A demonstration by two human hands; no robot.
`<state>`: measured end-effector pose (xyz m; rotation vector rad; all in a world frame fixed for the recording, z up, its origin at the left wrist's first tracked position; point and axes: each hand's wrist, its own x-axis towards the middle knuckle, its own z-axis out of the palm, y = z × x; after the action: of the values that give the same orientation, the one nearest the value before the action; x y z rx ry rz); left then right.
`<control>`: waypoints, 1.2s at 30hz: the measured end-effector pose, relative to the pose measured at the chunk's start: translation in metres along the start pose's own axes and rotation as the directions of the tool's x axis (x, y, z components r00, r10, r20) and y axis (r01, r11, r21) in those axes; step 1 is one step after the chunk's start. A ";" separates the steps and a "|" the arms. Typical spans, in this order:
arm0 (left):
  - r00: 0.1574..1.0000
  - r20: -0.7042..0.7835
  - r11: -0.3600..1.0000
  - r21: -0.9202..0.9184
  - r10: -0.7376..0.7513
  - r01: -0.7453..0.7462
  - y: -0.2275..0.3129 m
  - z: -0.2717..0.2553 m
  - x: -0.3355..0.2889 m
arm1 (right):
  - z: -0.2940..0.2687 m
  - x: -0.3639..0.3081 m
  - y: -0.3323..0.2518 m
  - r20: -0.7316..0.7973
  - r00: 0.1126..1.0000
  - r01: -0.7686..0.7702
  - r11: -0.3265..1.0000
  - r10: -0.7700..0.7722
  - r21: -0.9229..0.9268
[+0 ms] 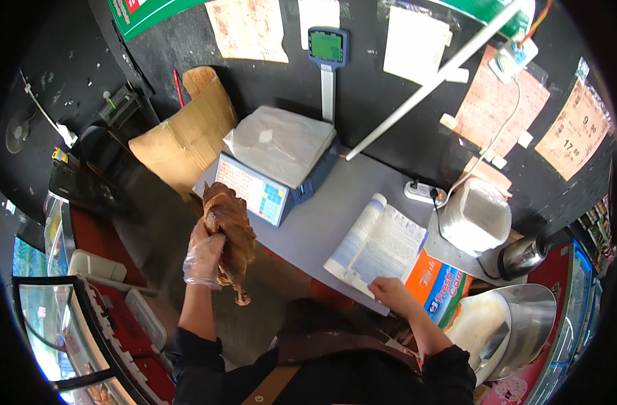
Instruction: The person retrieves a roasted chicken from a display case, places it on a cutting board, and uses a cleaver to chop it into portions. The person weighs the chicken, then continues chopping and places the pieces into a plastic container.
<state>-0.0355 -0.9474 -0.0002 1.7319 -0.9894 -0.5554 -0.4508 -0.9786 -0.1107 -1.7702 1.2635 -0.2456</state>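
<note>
My left hand (205, 252), in a clear plastic glove, grips a brown cooked duck (230, 229). The bird hangs upright over the floor, off the table's left edge, with its thin bony end pointing down. My bare right hand (393, 295) is closed at the lower edge of a stack of white and blue printed sheets (393, 236). Its fingertips are partly hidden, so what they pinch does not show. The stack lies on the grey table (308, 244), its left side curled up in a roll.
A weighing scale (254, 185) with plastic on its pan stands at the back left. Cardboard (187, 135) leans beside it. On the right are a power strip (423, 192), wrapped white containers (478, 216), a steel kettle (523, 256), an orange-and-blue package (438, 287) and a round cutting board (477, 324).
</note>
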 end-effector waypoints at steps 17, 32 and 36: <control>0.854 0.365 0.813 0.317 0.371 -0.489 0.043 -0.063 0.356 | 0.135 0.247 -0.237 -0.191 0.938 0.264 0.952 -0.291 -0.155; 0.412 0.853 0.527 0.201 0.321 -0.826 0.061 0.035 0.396 | 0.173 0.384 -0.296 -0.260 0.788 0.271 0.693 -0.559 -0.668; 0.251 0.955 0.344 0.185 0.159 -0.921 0.069 0.094 0.387 | 0.199 0.334 -0.279 -0.280 0.783 0.332 0.753 -0.556 -0.568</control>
<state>0.0851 -1.3284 0.0625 1.3773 -2.9074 -0.3791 0.0033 -1.1296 -0.1192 -2.5835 1.2381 -0.6878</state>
